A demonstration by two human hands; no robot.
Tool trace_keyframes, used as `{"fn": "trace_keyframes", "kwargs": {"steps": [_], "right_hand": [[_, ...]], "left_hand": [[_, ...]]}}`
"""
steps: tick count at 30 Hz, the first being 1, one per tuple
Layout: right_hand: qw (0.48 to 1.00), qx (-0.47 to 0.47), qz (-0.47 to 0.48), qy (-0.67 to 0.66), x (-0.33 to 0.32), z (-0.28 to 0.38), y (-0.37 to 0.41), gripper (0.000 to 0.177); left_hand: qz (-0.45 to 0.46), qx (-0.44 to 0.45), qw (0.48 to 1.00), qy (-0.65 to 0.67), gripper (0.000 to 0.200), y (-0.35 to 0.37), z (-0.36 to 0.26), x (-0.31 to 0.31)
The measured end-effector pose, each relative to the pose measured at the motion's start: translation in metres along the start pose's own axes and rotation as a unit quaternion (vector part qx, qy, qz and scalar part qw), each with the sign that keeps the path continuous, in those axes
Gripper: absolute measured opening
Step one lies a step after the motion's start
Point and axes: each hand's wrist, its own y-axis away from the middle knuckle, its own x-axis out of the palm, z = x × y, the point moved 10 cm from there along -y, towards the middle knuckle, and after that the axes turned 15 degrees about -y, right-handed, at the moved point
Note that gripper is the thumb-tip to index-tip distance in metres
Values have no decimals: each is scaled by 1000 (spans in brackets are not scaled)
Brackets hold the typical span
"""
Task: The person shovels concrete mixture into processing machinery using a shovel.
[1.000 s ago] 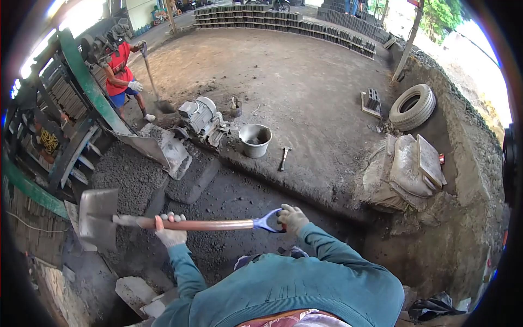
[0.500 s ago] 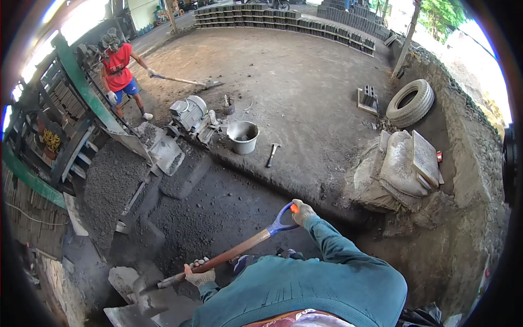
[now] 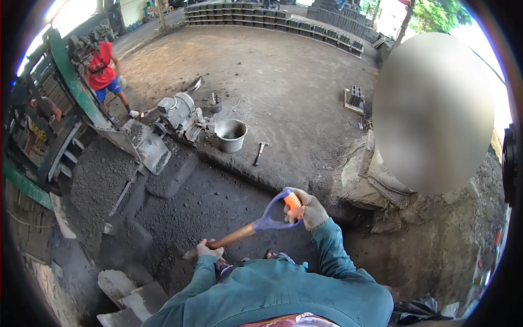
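Note:
Both hands wear pale work gloves and hold one shovel with a brown shaft and a blue D-handle. My right hand is closed around the orange grip of the handle. Lower on the shaft, near its metal end, my left hand is wrapped round it. The shaft slants down to the left over dark, loose gravelly mix. I cannot make out the blade. Grey metal sheets lie at the lower left, below my left hand.
A ledge runs behind the pit, bearing a grey bucket, a hammer and a motor. Filled sacks lie to the right. A co-worker in red stands by the green-framed machine. Blocks line the back.
The shovel and both my hands have shifted up, away from the metal sheets, and the shaft is less exposed. The co-worker's shovel has swung closer to the motor. A blurred patch now covers the right side.

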Motion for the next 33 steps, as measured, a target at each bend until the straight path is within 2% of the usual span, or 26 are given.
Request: {"fn": "trace_keyframes", "kwargs": {"steps": [2, 3, 4, 5, 7, 8, 10, 12, 13, 14, 16, 18, 20, 22, 24, 26, 27, 30, 31, 33], "right_hand": [[992, -4, 3, 128, 58, 0, 8, 65], [963, -123, 51, 234, 105, 15, 8, 67], [950, -108, 48, 289, 138, 6, 7, 66], [915, -163, 73, 362, 174, -1, 5, 63], [909, -163, 86, 374, 226, -33, -7, 58], [908, -132, 98, 385, 241, -61, -20, 58], [905, -65, 126, 402, 260, -113, -45, 58], [889, -36, 128, 438, 262, -145, -60, 60], [879, -15, 136, 456, 264, -163, -62, 61], [858, -44, 142, 492, 269, -168, -64, 62], [808, -96, 180, 552, 280, -166, -71, 63], [825, -62, 171, 535, 276, -163, -78, 62], [830, -43, 169, 530, 264, -167, -88, 61], [815, 23, 149, 559, 257, -163, -99, 59], [809, -77, 146, 564, 251, -154, -110, 63], [836, -110, 114, 526, 237, -155, -124, 67], [833, -120, 110, 529, 235, -154, -130, 68], [864, -43, 103, 492, 224, -168, -155, 72], [891, -31, 98, 443, 218, -176, -161, 74], [897, -15, 85, 433, 220, -181, -162, 74]], "left_hand": [[3, -44, 998, -54, 21, -15, 7, 19], [-1, -70, 994, -78, 19, -7, 12, 33], [-7, -95, 990, -102, 17, 5, 15, 45], [32, -140, 981, -128, 13, 21, 16, 64], [112, -140, 962, -205, 12, 52, 0, 97], [149, -140, 949, -239, 12, 59, -7, 103], [164, -1, 902, -399, 17, 47, -58, 92], [166, 138, 821, -529, 23, 39, -114, 72], [119, 118, 833, -528, 19, 16, -144, 38], [66, 95, 846, -521, 18, -14, -177, -6], [-13, 73, 925, -373, 19, -58, -232, -109], [-115, 90, 970, -196, 21, -7, -269, -176], [-181, 158, 967, -88, 22, 27, -289, -249], [-245, 161, 951, -97, 25, 65, -293, -303], [-281, 158, 941, -99, 27, 88, -282, -343], [-299, 152, 938, -87, 27, 97, -258, -380], [-313, 110, 939, -90, 24, 92, -240, -394], [-249, 57, 966, -36, 27, 56, -178, -422], [-234, 42, 971, -22, 27, 53, -159, -419], [-224, 27, 974, -5, 25, 50, -131, -395]]}}
